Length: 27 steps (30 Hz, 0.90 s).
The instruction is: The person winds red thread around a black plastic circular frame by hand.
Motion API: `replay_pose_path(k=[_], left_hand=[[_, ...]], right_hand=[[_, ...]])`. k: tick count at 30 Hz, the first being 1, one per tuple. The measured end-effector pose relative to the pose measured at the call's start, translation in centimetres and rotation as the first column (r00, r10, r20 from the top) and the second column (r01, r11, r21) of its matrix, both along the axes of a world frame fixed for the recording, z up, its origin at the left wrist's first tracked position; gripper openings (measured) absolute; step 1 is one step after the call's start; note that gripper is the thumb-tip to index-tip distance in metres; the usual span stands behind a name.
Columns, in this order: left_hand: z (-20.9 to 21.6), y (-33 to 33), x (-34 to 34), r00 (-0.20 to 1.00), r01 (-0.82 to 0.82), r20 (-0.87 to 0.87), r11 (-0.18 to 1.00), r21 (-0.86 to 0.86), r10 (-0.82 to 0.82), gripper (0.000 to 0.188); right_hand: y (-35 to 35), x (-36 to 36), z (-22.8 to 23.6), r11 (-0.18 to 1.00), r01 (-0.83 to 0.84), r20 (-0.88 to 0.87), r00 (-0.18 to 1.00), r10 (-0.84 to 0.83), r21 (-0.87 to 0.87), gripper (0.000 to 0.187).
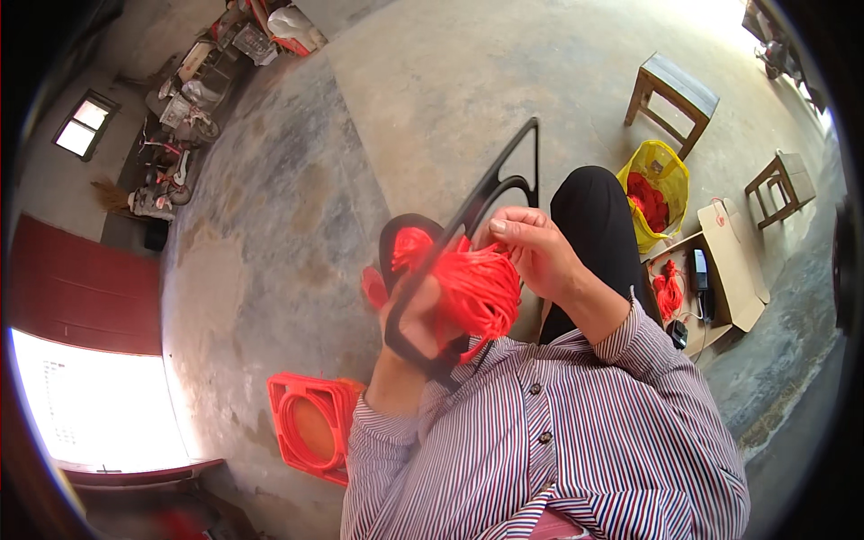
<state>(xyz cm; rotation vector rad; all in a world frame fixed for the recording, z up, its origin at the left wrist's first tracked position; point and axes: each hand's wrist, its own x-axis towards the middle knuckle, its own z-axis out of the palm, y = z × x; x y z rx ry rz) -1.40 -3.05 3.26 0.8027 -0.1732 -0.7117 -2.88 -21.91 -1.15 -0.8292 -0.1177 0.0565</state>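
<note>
Above my lap, a thick bundle of red cord (481,292) spreads its loops between my two hands. My left hand (416,310), partly blurred, is closed on the bundle from the left; cord hides most of its fingers. A thin black frame (490,184) with a curved inner bar slants across that hand and behind the cord, and it reaches up past my right hand. With thumb and fingers brought together, my right hand (535,241) pinches at the top of the red strands.
Red square frames (286,423) with round openings lie at my left. On the right are a yellow basket (677,193) holding red material, an open cardboard box (738,261) with red cord and a black device, and two stools (679,85). Bikes (175,175) line the far left wall.
</note>
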Motion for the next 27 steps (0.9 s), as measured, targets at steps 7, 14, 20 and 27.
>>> replay_pose_path(k=[7,14,20,27], left_hand=[[0.6,-1.2,-1.2,0.956,0.155,0.238,0.984,0.090,-0.172,0.054],[1.7,-0.5,-0.4,0.994,0.052,-0.103,0.997,0.060,-0.046,0.084],[1.2,0.3,0.0,0.994,0.109,0.026,0.994,-0.005,-0.109,0.082],[0.1,1.4,1.9,0.990,0.117,0.091,0.987,-0.114,-0.107,0.073]], right_hand=[[0.5,-0.3,-0.7,0.821,-0.410,0.076,0.906,0.416,0.396,0.038],[-0.8,0.6,-3.0,0.992,0.112,-0.064,0.992,-0.108,0.059,0.035],[-2.5,-0.5,-5.2,0.940,0.264,-0.182,0.957,-0.227,0.217,0.028],[-4.8,-2.4,-2.1,0.668,-0.143,0.212,0.977,-0.023,0.731,0.042]])
